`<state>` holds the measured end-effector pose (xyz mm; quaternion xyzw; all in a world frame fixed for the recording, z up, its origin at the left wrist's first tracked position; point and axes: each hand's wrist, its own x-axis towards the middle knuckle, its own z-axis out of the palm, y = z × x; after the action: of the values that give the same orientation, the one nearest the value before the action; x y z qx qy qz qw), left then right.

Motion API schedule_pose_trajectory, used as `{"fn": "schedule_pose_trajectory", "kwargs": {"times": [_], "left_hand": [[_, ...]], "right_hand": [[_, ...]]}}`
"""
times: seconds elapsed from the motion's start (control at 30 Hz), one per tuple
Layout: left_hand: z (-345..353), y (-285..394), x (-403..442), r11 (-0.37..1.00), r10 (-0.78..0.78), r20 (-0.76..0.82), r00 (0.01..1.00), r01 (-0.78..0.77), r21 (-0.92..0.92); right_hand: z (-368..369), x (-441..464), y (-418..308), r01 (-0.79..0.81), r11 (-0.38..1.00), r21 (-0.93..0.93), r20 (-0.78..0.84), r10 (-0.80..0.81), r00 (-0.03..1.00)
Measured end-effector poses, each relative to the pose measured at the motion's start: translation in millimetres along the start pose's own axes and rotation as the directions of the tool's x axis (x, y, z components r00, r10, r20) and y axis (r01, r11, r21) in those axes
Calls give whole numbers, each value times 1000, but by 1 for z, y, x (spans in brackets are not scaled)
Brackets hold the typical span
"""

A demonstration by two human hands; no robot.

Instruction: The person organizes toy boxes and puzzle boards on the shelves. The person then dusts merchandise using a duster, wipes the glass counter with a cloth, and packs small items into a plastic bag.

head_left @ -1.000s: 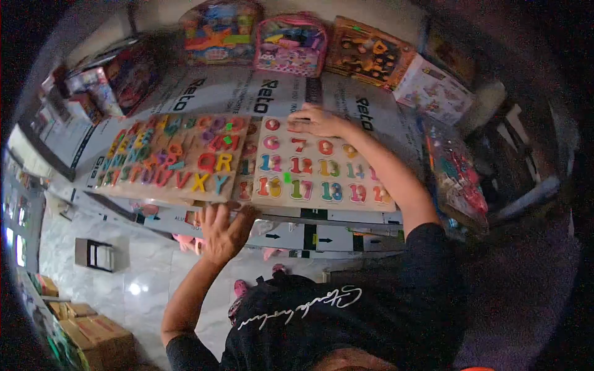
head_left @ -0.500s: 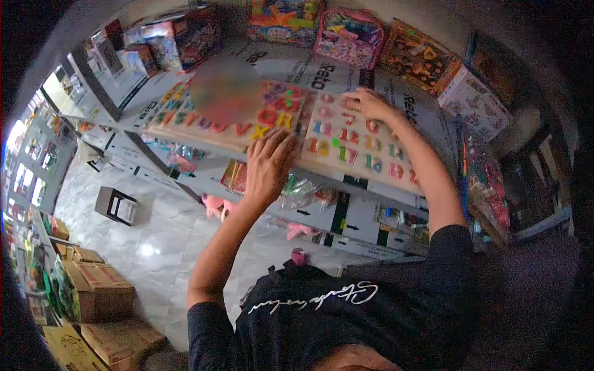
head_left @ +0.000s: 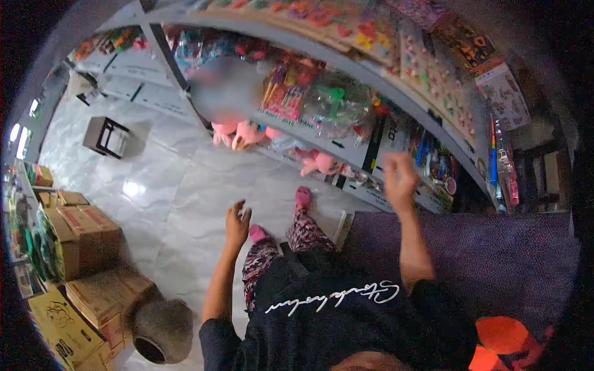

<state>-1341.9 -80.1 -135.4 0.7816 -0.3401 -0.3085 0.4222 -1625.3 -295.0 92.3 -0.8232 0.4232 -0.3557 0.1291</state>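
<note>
My left hand hangs over the tiled floor in front of my body, its fingers loosely bent and apart, holding nothing that I can see. My right hand is raised in front of the lower shelf's right part; motion blurs its fingers, and I cannot make out anything in it. Beyond it, on the top shelf, lie a board of colourful letters and a board of numbers, both apart from my hands. Below them on the lower shelf are packaged toys and a clear bag with a green item.
Pink plush toys sit low under the shelf. A small dark stool stands on the floor at left. Cardboard boxes are stacked at lower left near a round grey-brown container. A dark mat lies at right.
Both hands have come away from the letter and number boards and dropped toward my body. My view has tilted down, showing my legs, pink footwear and more floor.
</note>
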Motion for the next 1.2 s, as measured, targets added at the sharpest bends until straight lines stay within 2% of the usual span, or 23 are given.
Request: {"fn": "schedule_pose_trajectory", "kwargs": {"times": [0.07,0.17,0.2,0.27,0.3,0.37,0.4,0.47,0.5,0.53,0.57,0.6,0.63,0.67,0.7,0.77,0.83,0.9,0.93,1.0,1.07,1.13,1.2], "left_hand": [[-4,-68,-46,982,-185,61,981,183,43],[8,-185,-123,917,-388,44,920,391,-80],[4,-184,-138,908,-406,42,913,408,-91],[-6,-176,-160,802,-597,48,801,598,-3],[-3,-189,-170,794,-606,60,793,607,-8],[11,-222,-181,729,-676,39,736,676,-109],[15,-222,-180,726,-678,46,733,678,-112],[18,-213,-173,644,-720,53,692,694,-324],[22,-208,-166,583,-762,65,645,725,-366],[26,-209,-164,548,-755,86,650,698,-461],[30,-211,-158,534,-757,108,645,705,-467],[31,-204,-151,523,-755,136,641,714,-465],[27,-184,-140,578,-719,135,682,695,-428],[32,-189,-131,546,-698,191,690,686,-481],[29,-182,-121,563,-692,202,693,694,-448],[32,-178,-107,594,-660,266,703,705,-387],[36,-184,-100,532,-595,245,765,604,-594],[23,-168,-98,504,-604,326,727,666,-551],[13,-164,-95,465,-627,361,690,703,-537],[-1,-180,-98,454,-594,413,690,712,-536],[-20,-193,-107,424,-591,465,659,744,-516],[-42,-206,-109,442,-666,450,595,801,-404],[-77,-235,-115,474,-701,450,553,833,-284]], "right_hand": [[54,-67,41,-44,999,-16,216,47,975],[95,-140,62,-336,939,-74,500,326,802],[106,-153,68,-327,941,-81,517,321,794],[127,-174,83,-328,942,-64,667,285,688],[137,-179,88,-327,942,-79,673,293,679],[159,-185,97,-266,962,-54,779,208,592],[173,-192,106,-265,962,-62,781,212,588],[206,-205,125,-264,958,-115,860,229,456],[220,-205,126,-255,962,-99,863,211,459],[233,-206,127,-274,954,-120,882,229,412],[242,-210,127,-301,942,-147,896,256,364],[252,-221,131,-309,941,-139,892,254,373],[263,-231,137,-319,940,-124,890,247,383],[271,-239,144,-330,937,-114,884,247,397],[271,-242,141,-403,898,-179,891,322,322],[271,-254,134,-426,883,-195,869,357,343],[263,-269,137,-459,859,-225,837,412,360],[263,-288,140,-414,880,-231,865,381,327],[262,-296,138,-435,868,-239,853,402,334],[266,-310,132,-429,823,-373,818,510,267],[276,-328,119,-502,765,-403,776,577,257],[284,-345,97,-556,711,-431,739,632,234],[298,-364,63,-564,756,-332,721,589,365]]}}
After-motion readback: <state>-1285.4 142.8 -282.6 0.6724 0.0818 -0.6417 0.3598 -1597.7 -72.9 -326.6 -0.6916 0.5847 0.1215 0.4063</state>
